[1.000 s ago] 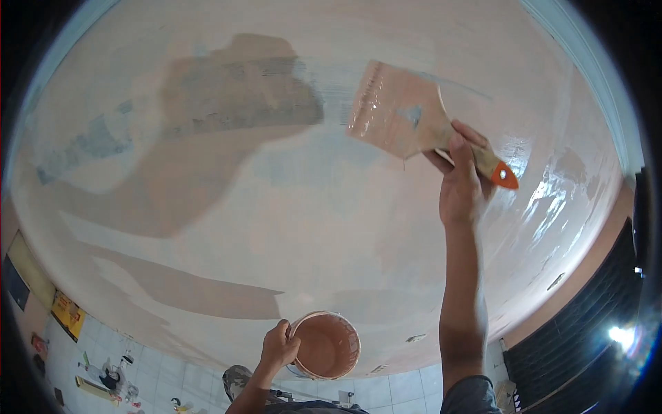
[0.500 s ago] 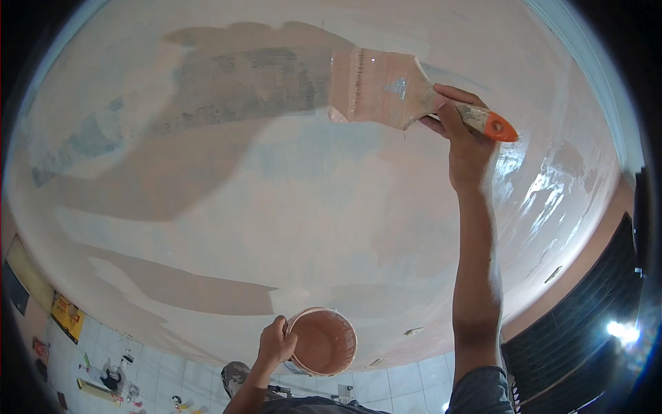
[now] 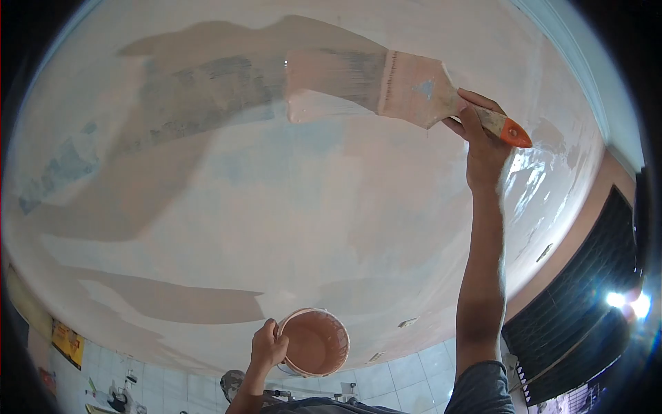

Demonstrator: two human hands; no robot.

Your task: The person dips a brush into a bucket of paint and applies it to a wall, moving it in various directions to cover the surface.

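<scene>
My right hand (image 3: 487, 141) grips the handle of a wide paintbrush (image 3: 417, 90), whose bristles and ferrule are coated in pinkish paint. The bristle end presses on the wall (image 3: 303, 207), and the handle tip is orange. A streaky band of fresh paint (image 3: 331, 76) lies to the left of the bristles, with a thick wet edge at its far end. Lower down, my left hand (image 3: 267, 345) is closed on the rim of a small bucket (image 3: 314, 343) with pinkish paint inside. Bluish-grey patches (image 3: 69, 165) show through the wall coat at the left.
Shadows of my arms fall across the wall. A dark slatted shutter (image 3: 572, 303) and bright lamps (image 3: 627, 301) are at the right. White floor tiles (image 3: 407, 372) lie below, with scattered items (image 3: 117, 397) at the lower left.
My right hand has drawn the paintbrush to the right along the wall, leaving a fresh streaky band of paint behind it. My left hand still holds the bucket; the view has shifted slightly.
</scene>
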